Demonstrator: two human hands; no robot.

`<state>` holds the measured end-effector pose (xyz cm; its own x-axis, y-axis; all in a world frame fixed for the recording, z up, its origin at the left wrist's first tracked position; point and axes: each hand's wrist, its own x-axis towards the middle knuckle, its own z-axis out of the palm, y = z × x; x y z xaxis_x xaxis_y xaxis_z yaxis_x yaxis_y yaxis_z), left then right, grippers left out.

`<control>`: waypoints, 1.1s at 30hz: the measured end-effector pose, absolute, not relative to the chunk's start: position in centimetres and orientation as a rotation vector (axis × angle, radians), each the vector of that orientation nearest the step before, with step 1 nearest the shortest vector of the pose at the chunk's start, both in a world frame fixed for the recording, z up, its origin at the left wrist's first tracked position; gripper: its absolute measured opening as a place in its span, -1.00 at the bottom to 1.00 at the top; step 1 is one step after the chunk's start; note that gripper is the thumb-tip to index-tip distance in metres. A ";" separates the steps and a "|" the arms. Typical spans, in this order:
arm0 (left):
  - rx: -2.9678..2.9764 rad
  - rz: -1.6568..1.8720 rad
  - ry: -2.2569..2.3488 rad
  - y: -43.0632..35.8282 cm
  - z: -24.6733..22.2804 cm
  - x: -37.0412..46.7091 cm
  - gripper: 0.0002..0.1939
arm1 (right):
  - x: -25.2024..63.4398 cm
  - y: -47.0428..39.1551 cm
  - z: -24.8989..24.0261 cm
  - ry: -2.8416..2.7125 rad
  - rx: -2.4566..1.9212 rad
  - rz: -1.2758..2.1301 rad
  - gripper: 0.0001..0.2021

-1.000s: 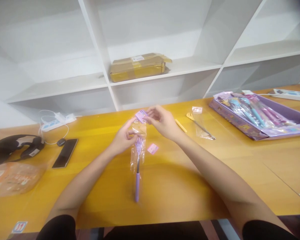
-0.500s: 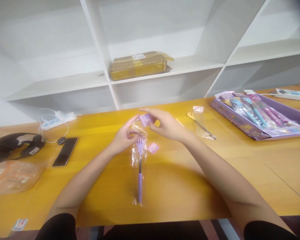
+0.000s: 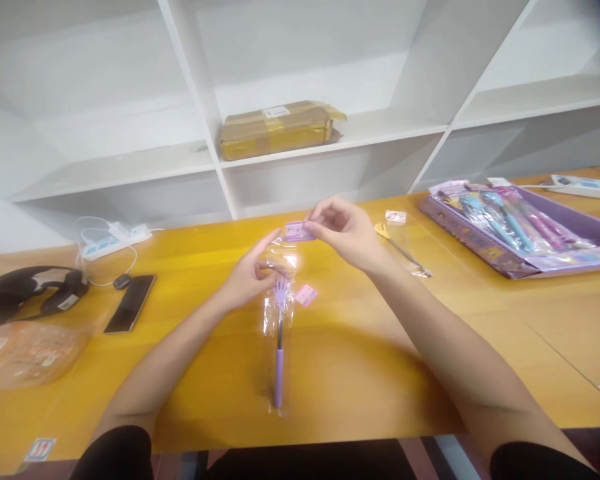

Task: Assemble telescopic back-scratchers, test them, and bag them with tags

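Observation:
A purple back scratcher (image 3: 279, 377) with a hand-shaped head and metal shaft lies in a clear plastic sleeve (image 3: 269, 320), its head pointing away from me. My left hand (image 3: 250, 277) holds the sleeve near its top end, beside the scratcher's head, with the index finger stretched toward a card. That small purple card (image 3: 295, 231) is at the sleeve's upper end, pinched between thumb and fingers of my right hand (image 3: 344, 233). A small pink card (image 3: 307, 295) lies on the table just right of the scratcher's head.
Right of my hands lies a yellow back scratcher (image 3: 381, 231) in a sleeve. A purple display box (image 3: 480, 243) holds several wrapped scratchers. On the left are a phone (image 3: 130, 304), a power strip (image 3: 117, 243), a black padded object (image 3: 10, 287) and an orange-printed bag (image 3: 30, 353). A cardboard parcel (image 3: 280, 133) rests on the shelf.
My right hand has shifted slightly right and its fingers have closed in a pinch on the purple card, which now faces me flatter. The left hand stays nearly still.

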<state>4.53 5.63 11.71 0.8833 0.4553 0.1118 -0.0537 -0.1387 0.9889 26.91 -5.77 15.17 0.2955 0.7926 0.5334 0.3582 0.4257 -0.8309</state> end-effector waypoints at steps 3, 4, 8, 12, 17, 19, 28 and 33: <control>1.674 0.486 0.304 5.4 11.8 4.6 -0.03 | 26.7 -5.0 14.3 -1.271 -1.099 0.468 -0.59; 1.676 0.497 0.303 5.3 12.0 4.7 -0.04 | 26.6 -4.8 13.9 -1.276 -1.103 0.444 -0.58; 1.664 0.494 0.300 5.0 12.4 4.7 -0.06 | 26.7 -4.4 13.2 -1.359 -1.173 0.356 -0.63; 1.693 0.488 0.286 5.4 12.1 4.7 -0.05 | 26.9 -4.8 13.4 -1.457 -1.259 0.292 -0.67; 1.700 0.491 0.289 5.8 11.5 4.5 -0.04 | 26.8 -5.3 13.7 -1.579 -1.352 0.226 -0.71; 1.704 0.483 0.289 5.9 11.4 4.5 -0.02 | 26.9 -5.3 13.7 -1.583 -1.373 0.244 -0.69; 1.698 0.454 0.263 5.9 11.2 4.6 -0.01 | 27.1 -5.5 13.8 -1.722 -1.435 0.224 -0.84; 1.672 0.473 0.263 6.0 11.0 4.7 -0.01 | 26.9 -5.9 14.1 -1.813 -1.484 0.169 -0.79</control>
<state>4.65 5.96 11.03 0.8877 0.4331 0.1562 -0.0956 -0.1585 0.9827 26.87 -5.90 14.10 -0.0229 0.8810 0.4725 0.7786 0.3122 -0.5443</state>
